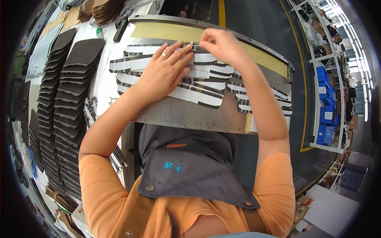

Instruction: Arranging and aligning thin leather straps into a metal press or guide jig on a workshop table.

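Head view: left hand (162,76), open flat across layered strips (204,74); right hand (219,45) beside, curled, hold indiscernible. Risk: uneven pressure may skew strips beneath left hand.

Light's bright & even, w/ glare upper R, ctr fairly sharp, edges bent, corners blk.

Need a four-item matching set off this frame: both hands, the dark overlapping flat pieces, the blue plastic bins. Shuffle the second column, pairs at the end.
1. Left hand
2. Right hand
3. Dark overlapping flat pieces
4. Blue plastic bins

A. Curled, by the pale-yellow band
B. On white shelving, picture right
C. Spread over white strips with dark bands
D. In long rows left of the grey metal plate

Pairs: 1-C, 2-A, 3-D, 4-B
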`<action>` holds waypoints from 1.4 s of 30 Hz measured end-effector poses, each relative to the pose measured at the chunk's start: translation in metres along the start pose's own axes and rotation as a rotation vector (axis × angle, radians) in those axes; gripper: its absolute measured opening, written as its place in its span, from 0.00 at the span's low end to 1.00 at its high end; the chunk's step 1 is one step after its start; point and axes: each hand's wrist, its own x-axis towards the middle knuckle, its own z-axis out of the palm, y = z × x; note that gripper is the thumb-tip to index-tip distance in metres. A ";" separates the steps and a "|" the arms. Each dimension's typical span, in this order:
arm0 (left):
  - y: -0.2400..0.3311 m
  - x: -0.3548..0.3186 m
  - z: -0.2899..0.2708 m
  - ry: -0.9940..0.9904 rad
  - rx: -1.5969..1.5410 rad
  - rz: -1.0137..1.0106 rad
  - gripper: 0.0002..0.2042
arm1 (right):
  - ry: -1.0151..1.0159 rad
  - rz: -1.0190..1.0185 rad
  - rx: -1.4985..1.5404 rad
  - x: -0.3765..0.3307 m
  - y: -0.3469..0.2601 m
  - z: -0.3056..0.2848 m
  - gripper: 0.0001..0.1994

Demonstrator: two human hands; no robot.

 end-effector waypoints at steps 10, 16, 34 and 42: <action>-0.009 -0.007 -0.005 -0.144 -0.138 -0.048 0.18 | -0.008 -0.020 -0.280 0.030 0.024 0.007 0.09; -0.017 -0.010 -0.027 -0.275 -0.295 -0.180 0.16 | 0.087 0.150 -0.452 0.024 0.079 -0.030 0.07; -0.022 0.063 0.038 -0.160 0.135 -0.223 0.21 | 0.297 0.007 -0.671 -0.063 0.082 0.004 0.19; -0.021 0.069 0.038 -0.134 0.068 -0.199 0.20 | 0.310 0.001 -0.646 -0.063 0.087 -0.001 0.19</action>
